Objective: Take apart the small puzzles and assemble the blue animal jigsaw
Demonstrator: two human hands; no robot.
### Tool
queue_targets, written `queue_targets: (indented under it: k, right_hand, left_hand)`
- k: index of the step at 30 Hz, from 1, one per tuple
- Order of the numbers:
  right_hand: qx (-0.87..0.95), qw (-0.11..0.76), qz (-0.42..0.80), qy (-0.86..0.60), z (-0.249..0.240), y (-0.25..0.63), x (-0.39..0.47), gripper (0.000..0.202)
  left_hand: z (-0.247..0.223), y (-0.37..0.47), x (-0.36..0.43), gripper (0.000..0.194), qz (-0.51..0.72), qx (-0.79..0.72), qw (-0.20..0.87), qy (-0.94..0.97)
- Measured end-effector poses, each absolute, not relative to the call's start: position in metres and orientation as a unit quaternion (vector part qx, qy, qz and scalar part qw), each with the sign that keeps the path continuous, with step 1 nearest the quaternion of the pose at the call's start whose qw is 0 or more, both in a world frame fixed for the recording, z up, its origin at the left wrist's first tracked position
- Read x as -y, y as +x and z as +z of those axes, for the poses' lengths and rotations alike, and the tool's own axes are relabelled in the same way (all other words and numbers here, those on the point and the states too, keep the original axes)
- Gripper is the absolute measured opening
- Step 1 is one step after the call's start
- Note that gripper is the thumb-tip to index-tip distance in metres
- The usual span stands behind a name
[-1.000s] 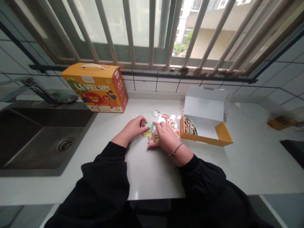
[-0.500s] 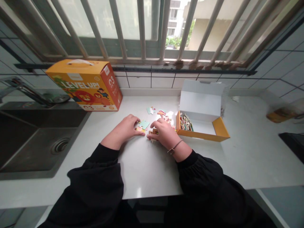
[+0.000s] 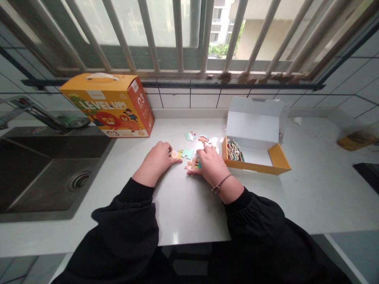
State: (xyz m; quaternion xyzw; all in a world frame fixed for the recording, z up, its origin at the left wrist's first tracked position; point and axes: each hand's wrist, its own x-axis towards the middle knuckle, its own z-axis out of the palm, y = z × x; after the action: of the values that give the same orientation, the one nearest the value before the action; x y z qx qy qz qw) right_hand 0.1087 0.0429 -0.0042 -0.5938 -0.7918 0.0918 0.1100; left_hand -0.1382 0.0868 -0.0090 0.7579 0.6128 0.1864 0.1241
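Note:
Thumb and fingers of my left hand close around the left side of a yellow and pink puzzle piece, which lies flat on the counter. A light green piece touches its right side. My right hand has its thumb and fingers around a brown and multicoloured piece; the palm hides part of it. Beyond the hands lie a green and white piece and a red and orange piece, with more pink pieces partly under my right fingers.
An open yellow box with several puzzle pieces stands at the right. A large orange box is at the back left, beside the sink and faucet. Barred window behind.
The light green piece has moved right and now lies beside the yellow and pink one. My right hand has shifted slightly right, showing more of the brown piece. The view has shifted a little.

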Motion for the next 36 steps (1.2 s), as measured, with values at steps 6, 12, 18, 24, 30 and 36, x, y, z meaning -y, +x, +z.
queue_targets:
  k: [6,12,18,24,30,36]
  right_hand:
    - [0.799,0.101,0.120,-0.580,-0.005,0.105,-0.046,0.067]
    - [0.819,0.078,0.130,-0.553,-0.002,0.105,-0.048,0.061]
    - [0.823,0.084,0.123,-0.548,-0.005,0.106,-0.049,0.060]
    - [0.834,0.128,0.109,-0.526,-0.015,0.107,-0.051,0.061]
    - [0.847,0.167,0.111,-0.493,-0.020,0.106,-0.054,0.054]
    - [0.838,0.177,0.124,-0.501,-0.021,0.100,-0.058,0.060]
  left_hand:
    - [-0.009,-0.126,-0.085,0.039,0.181,-0.569,0.165,0.785]
    - [-0.001,-0.114,-0.081,0.025,0.200,-0.541,0.247,0.779]
    - [-0.005,-0.106,-0.080,0.025,0.209,-0.560,0.228,0.769]
    - [-0.003,-0.096,-0.074,0.016,0.191,-0.550,0.183,0.792]
    - [-0.002,-0.097,-0.070,0.013,0.211,-0.535,0.228,0.786]
    - [-0.002,-0.097,-0.071,0.021,0.269,-0.531,0.353,0.722]
